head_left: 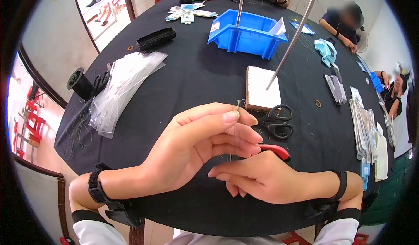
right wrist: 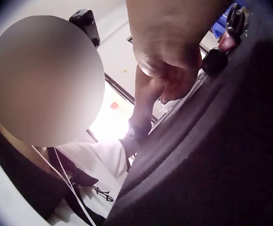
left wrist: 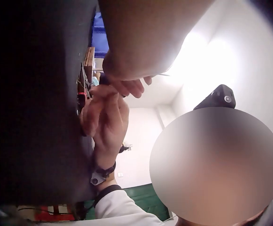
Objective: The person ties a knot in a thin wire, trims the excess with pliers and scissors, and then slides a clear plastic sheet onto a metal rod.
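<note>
In the head view, my left hand (head_left: 196, 142) pinches a small, thin greenish piece (head_left: 238, 107) between thumb and index finger, its other fingers loosely bent. A fine line hangs from there towards my right hand (head_left: 270, 177), which sits just below with thumb and index finger drawn together at the line; the fingertips' hold is partly hidden. Beyond the right hand lies a red-handled tool (head_left: 277, 151), mostly covered by the hands. Black-handled scissors (head_left: 280, 122) lie just past it. In the left wrist view, the right hand (left wrist: 109, 113) has its fingertips gathered close by the left hand.
A metal rod rises from a white-topped block (head_left: 263, 90) ahead, near a blue bin (head_left: 248, 37). To the left are clear plastic sleeves (head_left: 126, 87), a spool (head_left: 80, 83) and a black case (head_left: 156, 39). Packets (head_left: 362, 127) and a stapler (head_left: 335, 87) lie right. Other people sit around the table.
</note>
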A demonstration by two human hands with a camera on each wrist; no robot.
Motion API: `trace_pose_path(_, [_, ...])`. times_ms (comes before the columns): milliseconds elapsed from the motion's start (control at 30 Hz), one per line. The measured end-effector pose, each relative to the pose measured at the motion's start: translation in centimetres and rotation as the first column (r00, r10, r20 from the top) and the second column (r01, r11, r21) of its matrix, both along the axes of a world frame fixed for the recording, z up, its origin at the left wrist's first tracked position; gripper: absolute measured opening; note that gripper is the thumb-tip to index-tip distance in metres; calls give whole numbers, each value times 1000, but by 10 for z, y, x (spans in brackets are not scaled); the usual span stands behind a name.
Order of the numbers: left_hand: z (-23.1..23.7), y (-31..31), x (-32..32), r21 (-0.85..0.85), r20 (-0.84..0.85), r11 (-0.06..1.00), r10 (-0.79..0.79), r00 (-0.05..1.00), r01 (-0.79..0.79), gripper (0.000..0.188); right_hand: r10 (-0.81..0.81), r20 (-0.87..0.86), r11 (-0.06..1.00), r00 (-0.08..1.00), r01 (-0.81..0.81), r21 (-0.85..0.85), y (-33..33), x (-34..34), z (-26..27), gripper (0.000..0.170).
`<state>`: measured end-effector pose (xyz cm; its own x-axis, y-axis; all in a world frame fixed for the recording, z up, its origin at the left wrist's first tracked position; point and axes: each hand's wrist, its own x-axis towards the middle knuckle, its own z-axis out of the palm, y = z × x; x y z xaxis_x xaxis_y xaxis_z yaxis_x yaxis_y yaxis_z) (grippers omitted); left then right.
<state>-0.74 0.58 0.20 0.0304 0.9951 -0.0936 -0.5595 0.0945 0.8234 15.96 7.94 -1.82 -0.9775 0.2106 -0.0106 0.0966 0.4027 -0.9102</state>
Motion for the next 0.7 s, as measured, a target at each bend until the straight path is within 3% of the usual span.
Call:
trace_pose_path(67, [0,0,1,10,-7,1000,6,1000,-6,24,56,-165,950,985,-2,311,-3,1,-12,17])
trace_pose_path(167, [-1,1,-1,20,-25,1000,2,1000,-1,25,123,-96,831,988,-50,555,-5,1,-7,17])
trace_pose_path(367, [1,1,-3,-6,-20,999,41,999,-41,25,190,-93,769,977,-89,633,-5,1,-5,16])
trace_pose_path(467, [2,1,-4,-10,69,1000,2,998,-1,24,236,-26,721,971,-157,675,-3,1,0,17])
trace_pose_path(667, [2,1,-4,-51,-36,999,-8,999,6,22,235,-31,705,972,-148,693,-1,3,-2,19])
trace_pose_path(700, [1,0,-4,-51,-57,999,-10,998,7,21,187,-59,695,981,-89,714,-2,3,0,18])
